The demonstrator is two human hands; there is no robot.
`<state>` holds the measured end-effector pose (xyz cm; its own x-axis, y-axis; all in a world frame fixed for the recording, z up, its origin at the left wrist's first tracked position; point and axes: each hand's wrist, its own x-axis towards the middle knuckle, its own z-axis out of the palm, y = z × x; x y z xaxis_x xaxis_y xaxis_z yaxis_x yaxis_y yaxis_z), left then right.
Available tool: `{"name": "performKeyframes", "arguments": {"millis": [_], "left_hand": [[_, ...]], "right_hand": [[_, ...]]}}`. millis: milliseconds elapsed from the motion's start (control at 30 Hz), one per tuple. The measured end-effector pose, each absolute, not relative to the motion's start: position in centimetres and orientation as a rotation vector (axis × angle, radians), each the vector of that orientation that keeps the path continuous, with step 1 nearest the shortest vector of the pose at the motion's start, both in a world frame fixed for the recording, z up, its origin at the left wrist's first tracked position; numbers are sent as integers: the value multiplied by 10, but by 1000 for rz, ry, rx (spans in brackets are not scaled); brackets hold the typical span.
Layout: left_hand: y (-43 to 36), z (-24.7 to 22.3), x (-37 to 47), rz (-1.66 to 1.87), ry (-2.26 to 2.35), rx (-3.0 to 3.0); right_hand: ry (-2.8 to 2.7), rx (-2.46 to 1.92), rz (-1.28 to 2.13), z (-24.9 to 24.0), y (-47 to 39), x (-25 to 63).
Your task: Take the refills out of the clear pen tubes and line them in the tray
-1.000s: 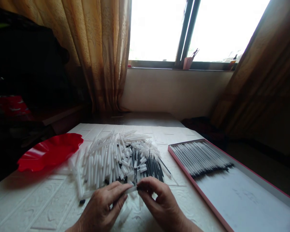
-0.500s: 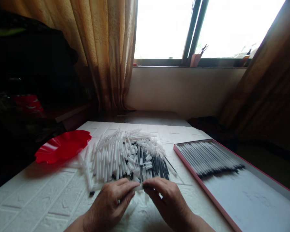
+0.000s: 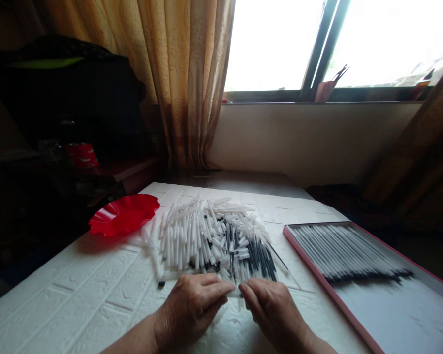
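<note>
My left hand (image 3: 195,305) and my right hand (image 3: 276,309) meet near the table's front middle, fingertips pinched around a small translucent white piece (image 3: 237,293) that spans the short gap between them. Just beyond the hands lies a pile of white tubes (image 3: 184,236), with short clear pieces and dark thin rods (image 3: 260,255) at its right side. A small black cap (image 3: 161,284) rests left of my left hand. On the right, a pink-edged tray (image 3: 321,280) holds a row of clear tubes with black ends (image 3: 350,250).
A red wavy-rimmed dish (image 3: 125,215) stands at the left on the white brick-patterned table covering (image 3: 92,290). Behind are a curtain (image 3: 188,88), a window and a pink cup (image 3: 324,91) on the sill. Dark furniture stands at the left.
The camera view has turned left, so everything appears shifted to the right. Both hands remain together at the small piece, their fingertips slightly closer.
</note>
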<state>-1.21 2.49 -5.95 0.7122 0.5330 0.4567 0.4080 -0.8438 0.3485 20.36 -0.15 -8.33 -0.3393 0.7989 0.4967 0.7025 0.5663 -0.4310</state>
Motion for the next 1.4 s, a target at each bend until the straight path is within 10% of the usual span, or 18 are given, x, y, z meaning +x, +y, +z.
{"name": "performKeyframes", "arguments": {"millis": [1400], "left_hand": [[33,-66,-12,901,749,2542]], "right_hand": [[-2019,-1214,317,-68,-2,203]]}}
